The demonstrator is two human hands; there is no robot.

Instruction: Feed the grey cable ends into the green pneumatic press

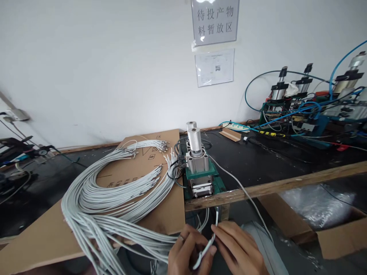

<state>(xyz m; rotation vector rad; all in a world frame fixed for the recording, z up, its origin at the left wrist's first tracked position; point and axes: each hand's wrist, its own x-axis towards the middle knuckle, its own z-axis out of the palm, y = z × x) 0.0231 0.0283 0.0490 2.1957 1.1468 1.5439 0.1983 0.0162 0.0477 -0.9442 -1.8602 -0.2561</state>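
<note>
In the head view, my left hand (183, 254) and my right hand (239, 248) are close together below the bench's front edge. A short length of white cable (207, 248) runs between them, with one end sticking up past my right fingers. My left fingers are curled around its lower part, and my right thumb and fingers pinch it higher up. Left of my hands, a large looped bundle of white cables (86, 194) lies on a cardboard sheet (172, 217). Just beyond my hands stands a small pneumatic press (197, 160) with a knurled metal top.
The dark bench (229, 164) has a wooden front edge (275, 183). More presses (279, 91) with blue air hoses stand at the right. A power strip (236, 126) lies by the wall. Below the bench at right is an open carton (341, 236) with clear plastic inside.
</note>
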